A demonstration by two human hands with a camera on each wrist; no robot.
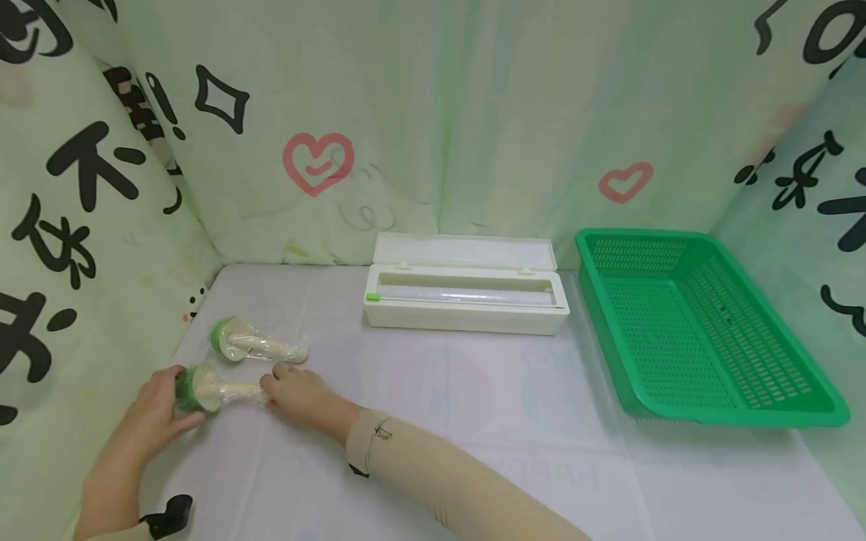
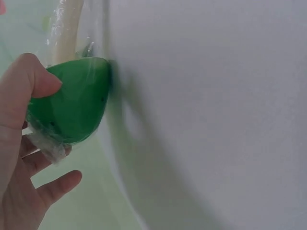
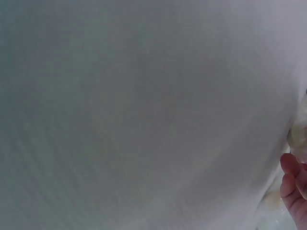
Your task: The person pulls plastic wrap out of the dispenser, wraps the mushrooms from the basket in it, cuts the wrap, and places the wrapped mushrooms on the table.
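Observation:
At the left of the table lies a ladle [image 1: 210,388] with a green and cream bowl and a cream handle, wrapped in clear film. My left hand [image 1: 150,417] grips its bowl end, thumb on the green bowl [image 2: 76,100] and fingers behind it in the left wrist view. Bunched film shows below the bowl there. The right hand [image 1: 301,394] pinches the handle's far end, with the fingers curled; the tip is hidden by them. Just behind lies a second film-wrapped ladle [image 1: 257,343]. In the right wrist view, only the fingertips [image 3: 290,165] show at the edge.
A white cling film dispenser [image 1: 467,319] stands at the back middle, lid raised, with a roll inside and a green piece at its left end. On the right is a green perforated plastic basket [image 1: 625,376]. Patterned pale green curtains [image 1: 467,120] surround the white-covered table [image 1: 487,413].

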